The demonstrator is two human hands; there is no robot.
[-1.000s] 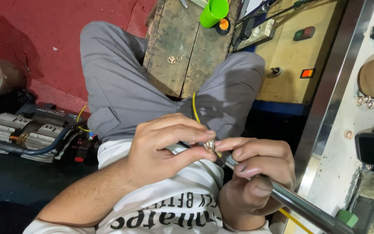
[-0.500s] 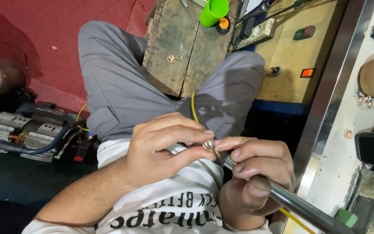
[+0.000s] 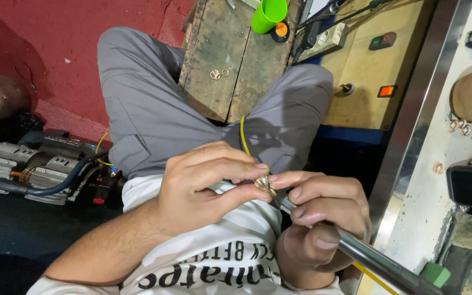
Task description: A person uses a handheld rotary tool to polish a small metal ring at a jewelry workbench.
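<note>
The person sits with knees apart, grey trousers [image 3: 154, 114] and a white printed shirt [image 3: 214, 257] in view from above; both hands meet over the lap. The left hand [image 3: 203, 188] is curled, thumb and fingertips pinched together on a small gold-coloured ring [image 3: 262, 183]; the ring sits at the tip of a steel rod [image 3: 367, 257], just where the two hands touch. The right hand [image 3: 323, 224] is wrapped firmly around that rod, thumb pressed on top, index finger stretched toward the ring; the rod runs from the ring down to the lower right edge of the view (its far end is cut off).

A thin yellow wire [image 3: 242, 136] rises from behind the left hand and passes between the knees. Ahead of the knees stands a worn wooden block [image 3: 236, 65]; two small rings [image 3: 219, 73] lie on its top, close together. A green cup [image 3: 269, 15] stands at the far end of the block, beside a small orange-topped object [image 3: 281, 30].

To the right is a tan cabinet panel [image 3: 364, 82] carrying switches; a metal table edge [image 3: 411, 125] runs diagonally past it. To the left, on the floor, lies a grey finned motor unit [image 3: 28, 164] with a dark hose [image 3: 50, 188]; the red floor [image 3: 55, 49] extends behind.
</note>
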